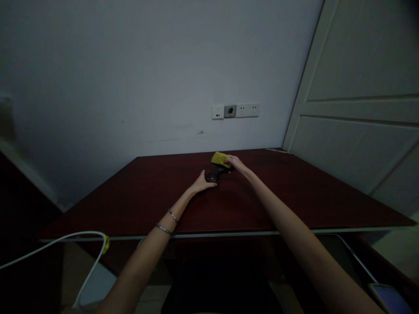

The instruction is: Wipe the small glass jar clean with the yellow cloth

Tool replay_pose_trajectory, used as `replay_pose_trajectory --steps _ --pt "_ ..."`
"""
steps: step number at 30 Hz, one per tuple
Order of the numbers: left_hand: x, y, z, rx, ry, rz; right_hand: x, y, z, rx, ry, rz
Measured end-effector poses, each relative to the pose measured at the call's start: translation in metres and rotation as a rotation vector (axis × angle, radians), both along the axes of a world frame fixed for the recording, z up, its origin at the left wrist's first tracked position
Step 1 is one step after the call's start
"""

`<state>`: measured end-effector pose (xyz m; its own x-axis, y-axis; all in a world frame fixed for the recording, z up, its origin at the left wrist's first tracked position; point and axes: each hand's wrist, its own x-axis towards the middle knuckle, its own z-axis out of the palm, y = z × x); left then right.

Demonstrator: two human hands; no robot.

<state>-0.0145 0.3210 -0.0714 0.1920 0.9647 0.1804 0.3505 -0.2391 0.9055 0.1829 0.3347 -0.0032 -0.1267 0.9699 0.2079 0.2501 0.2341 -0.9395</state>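
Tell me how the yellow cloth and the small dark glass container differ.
Colour: the yellow cloth is bright; the glass container looks dark, with pale glints.
Hand: the right hand holds the cloth; the left hand grips the container.
Place: the cloth is nearer the wall; the container is nearer the person.
Shared: each is held in one hand, over the reddish-brown table.

1 yellow cloth [219, 158]: bunched, held | 1 small glass container [212, 177]: held, just beside cloth
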Motion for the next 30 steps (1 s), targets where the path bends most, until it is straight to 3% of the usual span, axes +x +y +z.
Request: replay_pose_trajectory --steps 4,7,10,14,18,23,25,27,30 --pt "0.004 0.0 0.022 0.076 -0.246 0.178 -0.004 -0.017 0.0 -0.049 0.285 0.043" --pt "0.011 -0.001 0.039 0.171 -0.457 0.215 -0.014 -0.031 0.001 -0.081 0.458 0.111" --pt "0.016 -0.004 0.051 0.026 -0.57 0.101 -0.024 -0.038 -0.001 -0.071 0.543 0.133" --pt "0.015 -0.01 0.055 -0.098 -0.69 -0.126 -0.036 -0.04 -0.01 -0.043 0.551 0.055" --pt "0.017 -0.011 0.054 -0.02 -0.693 -0.107 -0.043 -0.039 -0.021 0.067 0.442 0.038" --pt "0.005 -0.001 0.069 0.296 -0.5 0.084 -0.03 -0.033 -0.028 0.193 0.215 0.111" --pt "-0.006 0.004 0.079 0.481 -0.265 0.108 -0.02 -0.028 -0.034 0.172 0.128 0.079" --pt "-0.015 0.008 0.087 0.651 0.085 0.071 -0.012 -0.023 -0.042 0.181 0.039 0.078" --pt "-0.021 0.009 0.089 0.794 0.556 -0.124 -0.01 -0.016 -0.06 0.164 -0.07 0.191"
